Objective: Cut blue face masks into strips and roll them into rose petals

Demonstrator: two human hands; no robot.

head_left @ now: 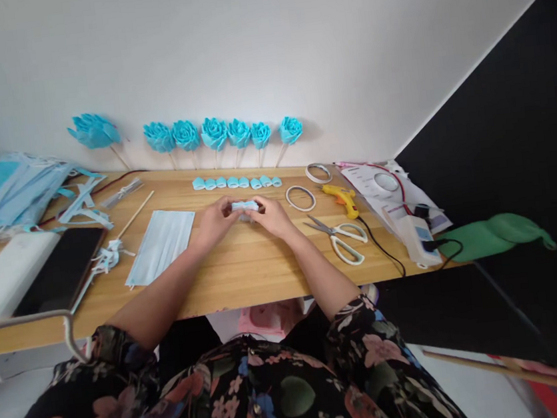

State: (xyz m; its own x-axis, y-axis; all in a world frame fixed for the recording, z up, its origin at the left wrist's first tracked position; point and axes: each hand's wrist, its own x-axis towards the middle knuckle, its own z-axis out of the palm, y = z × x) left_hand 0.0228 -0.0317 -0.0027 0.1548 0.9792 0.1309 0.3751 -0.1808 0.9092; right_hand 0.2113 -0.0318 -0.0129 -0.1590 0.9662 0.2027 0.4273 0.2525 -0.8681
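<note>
Between my left hand (216, 220) and my right hand (270, 215) is a small folded piece of face mask (245, 206), pale blue and white. Both hands pinch it by its ends, just above the table. Behind it lies a row of small folded blue pieces (229, 182). To the left of my left forearm an unfolded face mask (162, 246) lies flat. Scissors (334, 231) with white handles rest to the right of my right hand, blades slightly apart. A roll of tape (299, 187) lies close to that hand.
Several blue flowers on sticks (214, 134) lean against the wall. A yellow glue gun (342, 200), a second tape roll (311, 174) and a power strip (419, 240) are on the right. A mask stack (10, 192), a dark phone (59, 271) and a stick (135, 214) occupy the left.
</note>
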